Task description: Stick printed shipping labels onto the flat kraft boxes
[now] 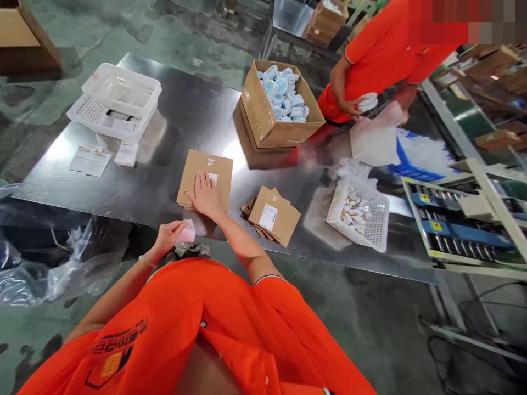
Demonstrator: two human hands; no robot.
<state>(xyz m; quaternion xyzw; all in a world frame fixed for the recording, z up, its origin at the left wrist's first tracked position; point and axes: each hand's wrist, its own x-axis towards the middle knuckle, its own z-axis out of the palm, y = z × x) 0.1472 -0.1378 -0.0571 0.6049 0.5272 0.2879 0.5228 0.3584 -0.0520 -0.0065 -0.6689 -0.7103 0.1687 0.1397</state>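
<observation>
My right hand (207,195) lies with its fingers spread flat on a small stack of brown cardboard sheets (191,167). Part of a white label (213,178) shows beside the fingers, and the rest is hidden. In front of the table edge, my left hand (168,237) pinches a pale pinkish slip of paper (187,232). Just right of my right forearm sits a fanned pile of cardboard pieces (284,219), its top one bearing a white printed label (268,217).
White plastic baskets (144,101) and printed label sheets (90,160) occupy the left. A carton (284,131) of round white-and-blue items stands at the back. Rightward are a white basket (381,225) of small parts, a blue crate (411,170) and a co-worker (382,60) holding a white item.
</observation>
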